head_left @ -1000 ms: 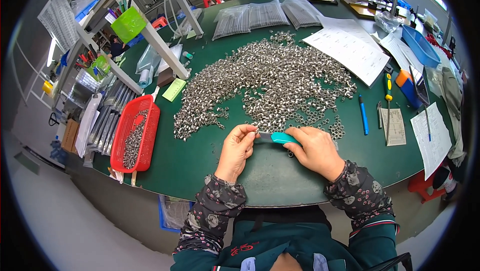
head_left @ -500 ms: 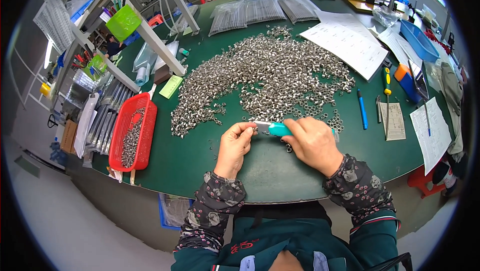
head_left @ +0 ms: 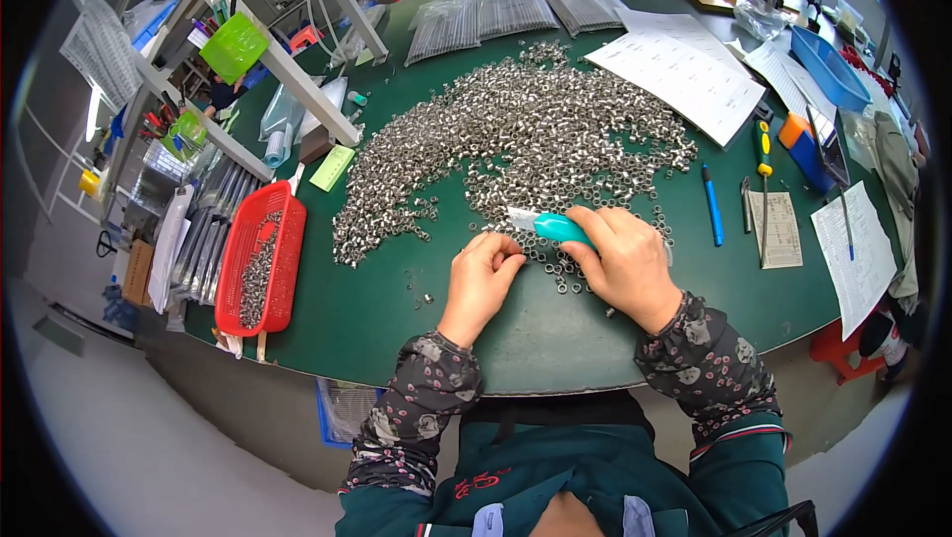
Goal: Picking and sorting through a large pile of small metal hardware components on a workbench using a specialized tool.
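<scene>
My right hand (head_left: 630, 264) is closed round the teal handle of a utility knife (head_left: 560, 228). Its blade points left, over the near edge of a large heap of small metal rings (head_left: 535, 130). To the left of the knife, my left hand (head_left: 480, 284) has its thumb and fingers drawn together just above the green table (head_left: 535, 349). What it pinches, if anything, is hidden by the fingers. The blade and the left fingertips are apart. Several loose rings (head_left: 565, 285) lie between my hands, and a few small pieces (head_left: 421, 298) lie left of my left hand.
A red basket (head_left: 297, 239) holding metal rings stands at the left edge. Bagged rods (head_left: 516, 11) and paper sheets (head_left: 684, 71) lie beyond the heap. On the right are a blue marker (head_left: 713, 208), a yellow-handled screwdriver (head_left: 764, 150) and a blue tray (head_left: 831, 69).
The knife has moved up and away from my left fingertips, where its blade was against a ring. My left hand has turned and its fingers have curled in. The view has shifted slightly.
</scene>
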`<state>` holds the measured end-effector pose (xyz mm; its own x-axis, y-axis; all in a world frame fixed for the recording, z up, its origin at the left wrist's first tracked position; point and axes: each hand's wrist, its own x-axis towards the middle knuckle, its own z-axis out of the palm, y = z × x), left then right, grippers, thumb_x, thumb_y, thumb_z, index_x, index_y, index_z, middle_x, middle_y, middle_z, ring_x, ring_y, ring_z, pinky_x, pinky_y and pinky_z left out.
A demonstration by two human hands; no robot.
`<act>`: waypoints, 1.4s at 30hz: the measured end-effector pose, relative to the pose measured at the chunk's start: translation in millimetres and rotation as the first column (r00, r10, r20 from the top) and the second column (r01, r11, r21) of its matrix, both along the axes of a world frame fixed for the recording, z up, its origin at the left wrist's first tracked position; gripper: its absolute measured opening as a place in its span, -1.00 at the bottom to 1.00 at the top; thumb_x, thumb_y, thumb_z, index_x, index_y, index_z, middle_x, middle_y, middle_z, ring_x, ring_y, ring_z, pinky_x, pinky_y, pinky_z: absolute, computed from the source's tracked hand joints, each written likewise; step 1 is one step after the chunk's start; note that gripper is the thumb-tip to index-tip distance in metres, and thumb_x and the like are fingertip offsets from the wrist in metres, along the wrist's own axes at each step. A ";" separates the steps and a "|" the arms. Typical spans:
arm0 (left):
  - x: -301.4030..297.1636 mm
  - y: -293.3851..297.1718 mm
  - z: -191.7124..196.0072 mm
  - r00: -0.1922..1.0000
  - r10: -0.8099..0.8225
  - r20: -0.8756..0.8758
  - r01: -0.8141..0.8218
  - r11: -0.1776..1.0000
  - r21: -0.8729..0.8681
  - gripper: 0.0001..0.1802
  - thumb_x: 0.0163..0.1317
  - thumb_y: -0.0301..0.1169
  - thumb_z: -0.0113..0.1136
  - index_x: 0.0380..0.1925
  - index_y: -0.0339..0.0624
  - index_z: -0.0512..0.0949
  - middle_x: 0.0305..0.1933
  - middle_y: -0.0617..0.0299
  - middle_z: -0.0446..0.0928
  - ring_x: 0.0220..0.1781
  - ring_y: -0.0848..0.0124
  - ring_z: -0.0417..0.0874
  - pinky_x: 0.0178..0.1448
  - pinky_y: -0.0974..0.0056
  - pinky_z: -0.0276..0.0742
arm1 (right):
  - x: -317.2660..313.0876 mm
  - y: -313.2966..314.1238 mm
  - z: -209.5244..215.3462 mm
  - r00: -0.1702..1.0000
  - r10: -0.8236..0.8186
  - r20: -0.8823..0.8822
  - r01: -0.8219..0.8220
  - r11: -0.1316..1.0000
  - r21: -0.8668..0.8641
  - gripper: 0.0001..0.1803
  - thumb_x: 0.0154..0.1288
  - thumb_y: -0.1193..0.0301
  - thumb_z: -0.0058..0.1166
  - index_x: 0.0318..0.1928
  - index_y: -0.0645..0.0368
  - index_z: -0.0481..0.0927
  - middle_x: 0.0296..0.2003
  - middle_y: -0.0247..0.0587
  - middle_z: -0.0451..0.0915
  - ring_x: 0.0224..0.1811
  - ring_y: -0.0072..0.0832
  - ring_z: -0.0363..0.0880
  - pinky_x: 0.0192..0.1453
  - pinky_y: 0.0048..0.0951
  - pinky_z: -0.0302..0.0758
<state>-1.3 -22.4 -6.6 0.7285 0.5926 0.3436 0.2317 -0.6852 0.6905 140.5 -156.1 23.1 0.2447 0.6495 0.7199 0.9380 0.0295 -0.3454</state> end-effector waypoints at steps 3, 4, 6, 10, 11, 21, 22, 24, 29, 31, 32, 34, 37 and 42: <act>3.7 -6.2 -1.4 0.998 0.038 -0.057 -0.032 0.995 0.095 -0.87 -0.01 -0.49 0.21 -0.42 -0.21 0.50 -0.50 0.17 0.42 -0.57 0.32 0.42 -0.43 0.27 0.36 | -0.8 -1.7 1.1 0.999 0.018 -0.047 -0.021 0.999 -0.047 -0.70 0.01 0.40 0.17 -0.20 0.17 0.50 -0.54 -0.19 0.45 -0.48 -0.26 0.45 -0.43 -0.30 0.39; 3.6 -6.6 -2.8 0.995 0.066 -0.080 -0.052 0.985 0.165 -0.88 0.01 -0.48 0.20 -0.42 -0.21 0.50 -0.48 0.17 0.43 -0.55 0.31 0.43 -0.42 0.26 0.37 | -1.0 -1.6 1.3 0.999 0.018 -0.048 -0.020 0.999 -0.044 -0.70 0.01 0.40 0.17 -0.20 0.17 0.50 -0.54 -0.19 0.45 -0.48 -0.26 0.45 -0.43 -0.30 0.39; 2.9 -4.5 -5.6 0.996 0.058 -0.075 -0.044 0.983 0.176 -0.89 0.02 -0.48 0.18 -0.43 -0.22 0.49 -0.47 0.18 0.43 -0.55 0.31 0.43 -0.41 0.27 0.37 | -1.7 -0.5 1.9 1.000 0.021 -0.017 -0.021 1.000 -0.013 -0.71 0.00 0.38 0.19 -0.23 0.16 0.48 -0.56 -0.24 0.42 -0.50 -0.32 0.45 -0.45 -0.33 0.40; 1.0 4.1 -3.6 0.996 0.017 0.088 -0.014 0.999 -0.031 -0.92 0.07 -0.49 0.14 -0.46 -0.25 0.45 -0.48 0.23 0.40 -0.56 0.38 0.40 -0.40 0.32 0.37 | -0.2 -0.8 0.9 1.000 0.012 -0.015 -0.012 1.000 -0.015 -0.71 0.00 0.38 0.18 -0.23 0.15 0.48 -0.56 -0.24 0.42 -0.50 -0.32 0.45 -0.45 -0.33 0.40; -0.2 10.5 -5.7 0.983 0.016 0.181 0.037 0.957 -0.289 -0.91 0.14 -0.46 0.10 -0.44 -0.24 0.43 -0.49 0.31 0.37 -0.56 0.53 0.33 -0.50 0.43 0.28 | -0.6 -0.6 1.2 1.000 0.014 -0.019 -0.015 1.000 -0.019 -0.71 0.00 0.38 0.18 -0.24 0.15 0.48 -0.56 -0.24 0.42 -0.50 -0.32 0.45 -0.45 -0.33 0.40; -20.9 21.3 0.3 0.853 0.152 0.499 0.424 0.355 -0.833 -0.95 0.27 -0.46 -0.01 -0.27 -0.11 0.39 -0.37 0.23 0.45 -0.60 0.68 0.24 -0.70 0.62 0.04 | -10.4 0.4 -3.6 0.992 0.082 -0.101 -0.097 0.984 -0.152 -0.74 0.04 0.34 0.16 -0.24 0.13 0.48 -0.56 -0.20 0.43 -0.47 -0.27 0.47 -0.41 -0.28 0.42; -20.8 22.1 -0.2 0.851 0.151 0.503 0.429 0.354 -0.831 -0.95 0.27 -0.46 -0.01 -0.27 -0.11 0.39 -0.37 0.23 0.45 -0.60 0.68 0.24 -0.70 0.62 0.04 | -10.9 0.0 -3.4 0.989 0.086 -0.118 -0.103 0.983 -0.155 -0.74 0.05 0.33 0.15 -0.24 0.13 0.48 -0.56 -0.20 0.44 -0.47 -0.26 0.47 -0.41 -0.28 0.42; -20.7 23.8 -1.9 0.871 0.121 0.477 0.414 0.344 -0.843 -0.92 0.28 -0.43 0.01 -0.25 -0.13 0.42 -0.38 0.24 0.44 -0.60 0.68 0.23 -0.70 0.62 0.03 | -11.6 -0.8 -2.4 0.988 0.081 -0.129 -0.103 0.979 -0.174 -0.75 0.08 0.31 0.13 -0.23 0.12 0.48 -0.55 -0.20 0.45 -0.46 -0.25 0.48 -0.41 -0.26 0.42; -19.8 18.9 -0.6 0.857 0.108 0.504 0.455 0.298 -0.839 -0.87 0.29 -0.39 0.00 -0.23 -0.18 0.43 -0.40 0.27 0.43 -0.63 0.70 0.21 -0.70 0.63 0.03 | -13.9 -0.3 -2.0 0.974 0.110 -0.200 -0.158 0.957 -0.243 -0.76 0.12 0.29 0.09 -0.22 0.09 0.49 -0.53 -0.18 0.48 -0.45 -0.21 0.50 -0.40 -0.24 0.42; -19.0 17.7 -0.4 0.866 0.102 0.489 0.441 0.306 -0.844 -0.86 0.29 -0.39 -0.01 -0.22 -0.19 0.43 -0.41 0.27 0.44 -0.64 0.72 0.21 -0.70 0.64 0.03 | -14.2 0.0 -2.2 0.970 0.114 -0.213 -0.166 0.955 -0.245 -0.76 0.12 0.28 0.09 -0.21 0.09 0.49 -0.53 -0.17 0.49 -0.44 -0.20 0.50 -0.40 -0.23 0.42; -18.6 17.1 0.0 0.867 0.109 0.486 0.435 0.309 -0.846 -0.86 0.29 -0.39 -0.01 -0.21 -0.19 0.43 -0.41 0.28 0.43 -0.64 0.72 0.21 -0.69 0.64 0.03 | -14.3 0.2 -2.5 0.967 0.117 -0.227 -0.173 0.954 -0.245 -0.76 0.13 0.28 0.08 -0.21 0.09 0.50 -0.52 -0.17 0.49 -0.44 -0.19 0.50 -0.39 -0.23 0.42; -17.7 16.3 -0.3 0.868 0.116 0.482 0.430 0.309 -0.848 -0.86 0.29 -0.39 -0.01 -0.21 -0.19 0.44 -0.42 0.29 0.43 -0.64 0.72 0.20 -0.69 0.63 0.03 | -13.7 0.4 -3.7 0.964 0.116 -0.239 -0.179 0.949 -0.260 -0.76 0.14 0.27 0.07 -0.21 0.09 0.50 -0.52 -0.16 0.50 -0.44 -0.18 0.50 -0.39 -0.22 0.42; -17.1 16.0 -1.9 0.872 0.121 0.474 0.422 0.304 -0.854 -0.86 0.28 -0.41 0.01 -0.20 -0.19 0.44 -0.42 0.30 0.43 -0.64 0.72 0.20 -0.69 0.63 0.02 | -13.5 -0.1 -2.0 0.958 0.116 -0.261 -0.192 0.938 -0.288 -0.76 0.15 0.26 0.05 -0.20 0.09 0.51 -0.52 -0.15 0.50 -0.43 -0.17 0.51 -0.38 -0.21 0.42; -17.7 16.5 -3.9 0.863 0.128 0.488 0.436 0.300 -0.849 -0.88 0.26 -0.45 0.03 -0.22 -0.19 0.45 -0.47 0.34 0.42 -0.64 0.72 0.20 -0.68 0.62 0.01 | -13.2 0.8 -5.7 0.955 0.117 -0.274 -0.200 0.933 -0.299 -0.76 0.16 0.25 0.04 -0.21 0.08 0.52 -0.51 -0.14 0.51 -0.43 -0.16 0.52 -0.37 -0.19 0.42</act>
